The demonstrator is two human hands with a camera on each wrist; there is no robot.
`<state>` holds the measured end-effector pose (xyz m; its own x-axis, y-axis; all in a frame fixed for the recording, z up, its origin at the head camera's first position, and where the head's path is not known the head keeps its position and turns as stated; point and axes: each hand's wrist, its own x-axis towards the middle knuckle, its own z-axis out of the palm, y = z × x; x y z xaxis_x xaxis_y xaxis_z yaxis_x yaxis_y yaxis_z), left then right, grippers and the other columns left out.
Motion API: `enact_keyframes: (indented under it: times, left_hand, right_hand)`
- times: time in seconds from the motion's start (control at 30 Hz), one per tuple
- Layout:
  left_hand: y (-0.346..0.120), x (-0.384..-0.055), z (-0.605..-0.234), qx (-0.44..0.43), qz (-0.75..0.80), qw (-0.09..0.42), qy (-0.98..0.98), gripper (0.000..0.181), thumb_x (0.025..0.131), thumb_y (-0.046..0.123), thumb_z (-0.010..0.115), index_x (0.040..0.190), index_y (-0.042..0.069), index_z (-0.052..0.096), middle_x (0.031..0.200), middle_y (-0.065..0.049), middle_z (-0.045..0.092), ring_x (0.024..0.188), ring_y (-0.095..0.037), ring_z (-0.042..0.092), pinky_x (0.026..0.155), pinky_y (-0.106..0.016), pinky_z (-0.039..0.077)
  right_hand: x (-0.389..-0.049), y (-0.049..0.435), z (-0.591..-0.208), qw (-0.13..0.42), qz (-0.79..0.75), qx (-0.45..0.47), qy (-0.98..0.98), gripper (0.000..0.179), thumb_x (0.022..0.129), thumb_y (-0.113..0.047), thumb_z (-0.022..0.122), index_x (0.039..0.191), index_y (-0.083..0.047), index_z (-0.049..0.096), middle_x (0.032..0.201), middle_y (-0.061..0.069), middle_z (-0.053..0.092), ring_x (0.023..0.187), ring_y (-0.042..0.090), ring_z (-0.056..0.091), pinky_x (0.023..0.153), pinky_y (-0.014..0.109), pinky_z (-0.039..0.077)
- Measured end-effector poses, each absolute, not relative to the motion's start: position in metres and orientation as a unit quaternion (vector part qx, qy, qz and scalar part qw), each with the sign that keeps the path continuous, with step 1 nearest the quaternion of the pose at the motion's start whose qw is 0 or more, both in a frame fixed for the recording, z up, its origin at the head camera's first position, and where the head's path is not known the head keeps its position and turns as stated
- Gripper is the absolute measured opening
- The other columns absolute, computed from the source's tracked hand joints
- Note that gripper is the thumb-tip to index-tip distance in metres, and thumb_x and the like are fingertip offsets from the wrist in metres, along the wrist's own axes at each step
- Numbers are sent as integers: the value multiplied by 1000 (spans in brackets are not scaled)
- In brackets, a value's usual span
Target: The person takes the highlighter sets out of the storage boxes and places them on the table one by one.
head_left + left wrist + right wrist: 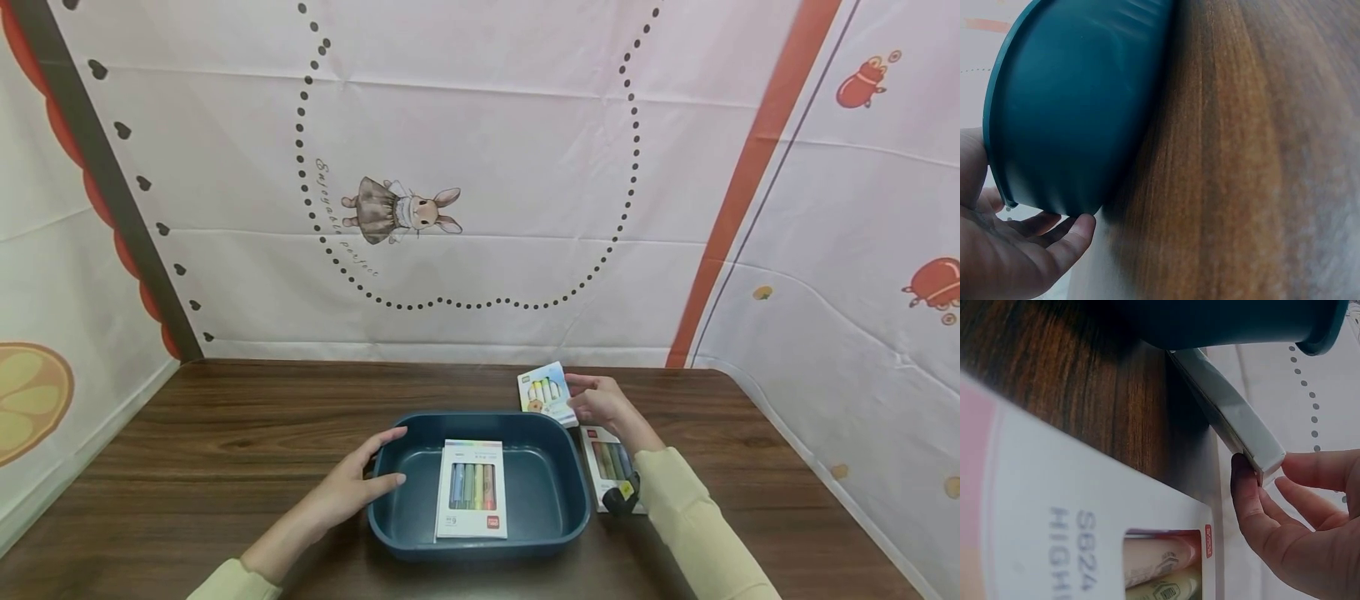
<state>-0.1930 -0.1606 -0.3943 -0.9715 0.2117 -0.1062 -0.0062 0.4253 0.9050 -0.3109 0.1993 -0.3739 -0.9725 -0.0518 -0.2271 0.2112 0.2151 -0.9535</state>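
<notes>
A dark teal plastic bin (540,546) stands on the table, with a white windowed box of highlighters (491,454) lying in it. My left hand (348,487) holds the bin's left end, the thumb over the rim and fingertips at the outer wall in the left wrist view. Behind the bin's right back corner, my right hand (603,404) pinches a smaller white box of pens (557,408) by its edge. That box is tilted, one end raised off the table (1097,406) in the right wrist view. Another box of highlighters (596,467) lies right of the bin, partly under the right wrist.
A black wrist strap (618,502) on the right arm overlaps the box beside the bin. Dark wood tabletop (225,433) extends to both sides. White printed cloth (487,167) hangs behind the table's back edge and along both sides.
</notes>
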Motion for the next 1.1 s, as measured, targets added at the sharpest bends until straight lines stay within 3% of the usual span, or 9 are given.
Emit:
enact_keyframes:
  times: [0.13, 0.33, 0.53, 0.77, 1.1]
  left_hand:
    - [-161, -193, -394, 60, 531, 103, 839, 57, 85, 18, 64, 137, 22, 40, 146, -17, 28, 132, -44, 19, 96, -67, 20]
    - [-161, -193, -394, 58, 529, 103, 840, 58, 85, 18, 64, 137, 21, 39, 145, -16, 28, 132, -44, 20, 96, -67, 21]
    - [-161, -193, -395, 69, 538, 99, 834, 58, 84, 19, 64, 137, 20, 39, 145, -15, 30, 132, -43, 22, 97, -65, 24]
    - [-162, -194, -396, 76, 541, 98, 832, 58, 85, 19, 64, 137, 20, 39, 145, -15, 30, 131, -43, 23, 97, -63, 26]
    - [-162, -194, -396, 74, 533, 99, 837, 58, 85, 20, 64, 137, 21, 39, 145, -15, 30, 132, -43, 21, 97, -65, 23]
  right_hand:
    - [-309, 201, -372, 108, -620, 56, 775, 55, 80, 11, 50, 134, 6, 38, 115, 27, 54, 66, 12, 61, 56, 22, 49]
    - [-305, 201, -370, 117, -598, 55, 791, 48, 86, 4, 47, 133, 6, 39, 107, 24, 60, 76, 15, 64, 65, 25, 53]
    - [-303, 203, -370, 104, -580, 60, 806, 45, 88, -1, 47, 133, 4, 41, 118, 28, 53, 83, 18, 63, 68, 26, 52]
    - [-297, 209, -366, 100, -588, 40, 802, 44, 92, -2, 44, 134, 6, 38, 129, 32, 43, 106, 33, 57, 80, 30, 51]
    - [-288, 211, -353, 100, -625, 18, 774, 45, 92, -1, 44, 135, 7, 36, 129, 32, 43, 101, 28, 61, 81, 31, 51]
